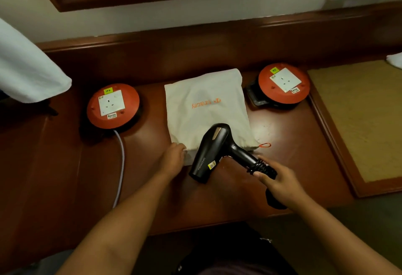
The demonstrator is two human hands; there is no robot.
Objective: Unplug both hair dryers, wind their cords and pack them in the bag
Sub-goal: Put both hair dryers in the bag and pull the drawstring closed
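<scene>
I hold a black hair dryer (pixel 214 150) in my right hand (pixel 280 184). My fingers (pixel 262 175) are curled around the handle, where the black cord (pixel 260 166) is wound in tight loops. The dryer is tilted, with its round body low over the near edge of the bag (pixel 206 107). The bag is white cloth with orange letters, and it lies flat on the brown wooden surface (pixel 152 187). A small orange loop (pixel 264 145) sticks out at its near right corner. My left hand (pixel 173 158) is at the bag's near left corner, and its fingers pinch the cloth edge there. A round orange socket reel (pixel 113 106) sits left of the bag, with a white cable (pixel 120 166) running from it toward me. Another orange socket reel (pixel 283 83) sits right of the bag. I see only one dryer.
</scene>
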